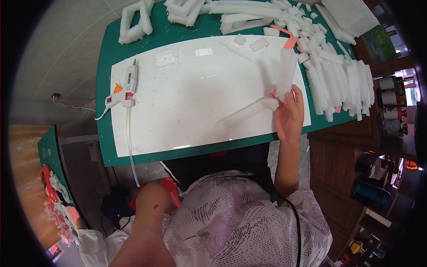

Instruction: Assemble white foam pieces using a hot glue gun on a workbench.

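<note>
— Two hands at work, but only one is up on the bench (104, 147). The right hand (289, 116) is over the near right edge of the white board (195, 84), fingers closed round the lower end of a white foam strip (285, 73) that stands up away from the person.

— How much room has it got?

— Plenty to its left. The middle of the white board is bare apart from crumbs. To its right it is hemmed in: a row of foam strips (342, 84) lies side by side just beyond the board's right edge. More foam pieces (231, 13) crowd the far edge.

— And the strip itself?

— Long, pale, rough along its sides. A second foam strip (247, 113) meets its lower end at the hand and slants down-left, flat on the board.

— The other hand?

— The left hand (153, 200) is down below the bench's near edge, by the lap, curled against something red (171, 189); I cannot tell whether it grips it.

— Anything else?

— A white glue gun (126, 89) on the board's left edge, well apart from both hands, its cord (130, 142) trailing off the near side.
</note>
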### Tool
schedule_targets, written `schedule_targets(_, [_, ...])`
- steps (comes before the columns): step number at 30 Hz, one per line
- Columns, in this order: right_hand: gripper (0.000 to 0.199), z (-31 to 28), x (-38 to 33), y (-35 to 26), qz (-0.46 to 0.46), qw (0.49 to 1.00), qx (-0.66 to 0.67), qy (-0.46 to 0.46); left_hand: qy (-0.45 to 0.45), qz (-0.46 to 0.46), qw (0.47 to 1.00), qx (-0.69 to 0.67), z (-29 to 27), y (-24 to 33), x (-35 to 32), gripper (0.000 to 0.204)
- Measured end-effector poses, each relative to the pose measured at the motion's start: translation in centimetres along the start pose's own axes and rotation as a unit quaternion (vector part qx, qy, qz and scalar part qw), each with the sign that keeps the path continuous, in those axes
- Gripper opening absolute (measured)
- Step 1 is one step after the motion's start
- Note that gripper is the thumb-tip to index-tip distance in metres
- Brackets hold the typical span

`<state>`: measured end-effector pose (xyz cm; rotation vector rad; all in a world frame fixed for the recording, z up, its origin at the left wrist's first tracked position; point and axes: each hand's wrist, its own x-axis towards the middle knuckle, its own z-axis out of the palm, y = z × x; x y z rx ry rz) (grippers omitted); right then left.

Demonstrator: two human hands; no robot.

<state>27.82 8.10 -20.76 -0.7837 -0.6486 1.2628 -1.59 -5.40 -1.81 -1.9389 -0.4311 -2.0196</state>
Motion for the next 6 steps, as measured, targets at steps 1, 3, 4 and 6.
schedule_targets(1, [0.032, 0.1, 0.0, 0.0, 0.003, 1.000, 0.001, 0.001, -0.013, -0.003, 1.000, 0.027, 0.1, -0.1, 0.0, 0.046])
schedule_targets(3, [0.032, 0.1, 0.1, 0.0, 0.007, 1.000, 0.002, 0.005, -0.022, -0.003, 0.998, 0.067, 0.5, -0.3, 0.0, 0.047])
schedule_targets(4, [0.032, 0.3, 0.1, 0.1, 0.010, 1.000, 0.002, 0.005, -0.032, -0.001, 0.993, 0.111, 0.5, -0.3, 0.0, 0.049])
schedule_targets(6, [0.032, 0.5, 0.1, 0.2, 0.014, 1.000, 0.004, 0.003, 0.062, 0.067, 0.996, -0.015, 0.4, -1.2, -0.9, 0.065])
